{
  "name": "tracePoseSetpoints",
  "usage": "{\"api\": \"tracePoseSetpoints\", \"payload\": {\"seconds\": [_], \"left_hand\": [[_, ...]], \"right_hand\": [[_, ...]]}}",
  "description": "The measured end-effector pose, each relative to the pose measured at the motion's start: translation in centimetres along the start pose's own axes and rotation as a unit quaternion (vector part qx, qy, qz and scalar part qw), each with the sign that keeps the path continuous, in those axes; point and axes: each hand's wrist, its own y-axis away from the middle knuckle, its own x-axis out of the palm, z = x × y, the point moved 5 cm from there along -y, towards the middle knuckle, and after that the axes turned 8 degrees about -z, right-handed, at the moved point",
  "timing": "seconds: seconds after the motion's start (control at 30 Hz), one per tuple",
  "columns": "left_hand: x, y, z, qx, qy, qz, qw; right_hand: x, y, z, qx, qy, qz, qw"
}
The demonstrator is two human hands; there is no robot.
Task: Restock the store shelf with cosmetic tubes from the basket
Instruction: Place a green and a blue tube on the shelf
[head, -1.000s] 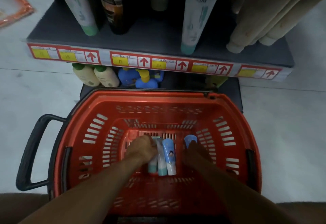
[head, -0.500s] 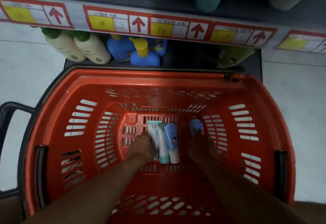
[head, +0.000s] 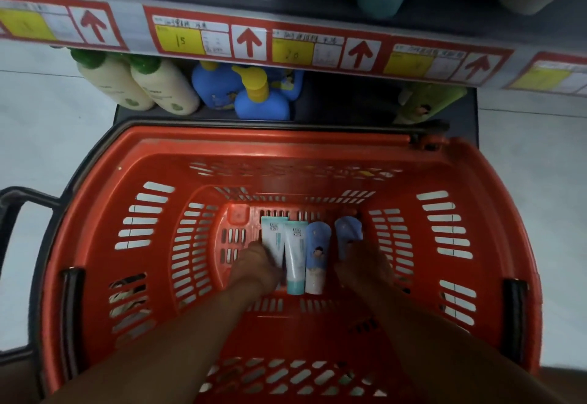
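tubes [head: 295, 256] between both hands (in basket [head: 95, 213])

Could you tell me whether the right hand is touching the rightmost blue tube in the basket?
Touching. The head view shows the right hand lying over the lower half of the blue tube, its fingers against it with no gap.

I look down on a pale floor [head: 47, 136] where the red basket [head: 104, 187] stands. Just beyond its far rim runs a dark low shelf [head: 349, 98]. On that shelf, at the left, two cream bottles [head: 139, 86] with green caps stand side by side, touching. Right of them are blue bottles [head: 260, 101] with yellow pumps. Farther right, a green box [head: 425, 105] leans. Above, another shelf's edge [head: 133, 27] carries red and yellow price tags [head: 190, 38].
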Motion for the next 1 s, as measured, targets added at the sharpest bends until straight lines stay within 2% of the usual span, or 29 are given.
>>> {"api": "tracePoseSetpoints", "payload": {"seconds": [0.17, 0.3, 0.5, 0.7, 1.0], "left_hand": [[-2.4, 1.2, -0.4, 0.006, 0.001, -0.036, 0.999], [-4.3, 3.1, -1.6, 0.031, 0.004, -0.057, 0.998], [-7.0, 6.7, -3.5, 0.079, 0.049, -0.092, 0.991], [-9.8, 10.5, -4.5, 0.122, 0.087, -0.133, 0.98], [-13.3, 16.2, -5.9, 0.181, 0.123, -0.176, 0.96]], "right_hand": [[-1.0, 1.1, 0.6, -0.022, -0.051, -0.005, 0.998], [-2.9, 2.5, 0.7, 0.007, -0.163, -0.021, 0.986], [-6.7, 5.5, 0.3, -0.032, -0.184, -0.101, 0.977], [-10.0, 8.7, -0.6, -0.064, -0.256, -0.14, 0.954], [-14.5, 13.9, -1.7, -0.108, -0.268, -0.217, 0.932]]}}
